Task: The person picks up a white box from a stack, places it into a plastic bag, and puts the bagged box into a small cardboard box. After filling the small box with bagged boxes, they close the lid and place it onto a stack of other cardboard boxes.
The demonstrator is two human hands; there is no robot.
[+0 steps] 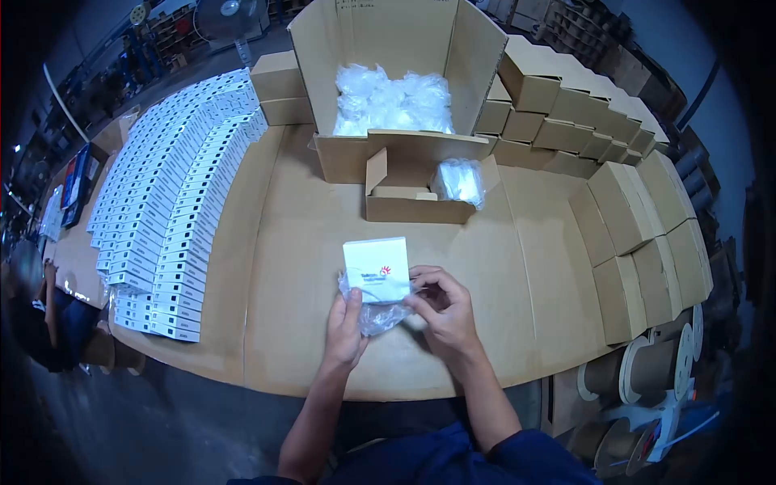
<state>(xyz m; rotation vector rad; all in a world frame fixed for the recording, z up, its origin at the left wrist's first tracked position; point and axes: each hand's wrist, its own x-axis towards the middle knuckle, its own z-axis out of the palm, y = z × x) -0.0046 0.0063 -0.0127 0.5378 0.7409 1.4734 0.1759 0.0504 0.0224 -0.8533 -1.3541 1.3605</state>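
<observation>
A flat white box with a red logo and small print is held up over the table. Clear plastic bag material surrounds its lower part, while its top sticks out. My left hand grips the box and bag at the lower left, thumb on the front. At the right side, my right hand has its fingers closed in a pinch at the bag's edge. Just beyond them lies an open small carton, with a plastic-wrapped bundle at its right end.
A large open carton at the back holds crumpled clear plastic bags. Rows of white boxes stand stacked at left. Brown cartons are piled along the right. Another person sits at far left. Cable spools stand below right.
</observation>
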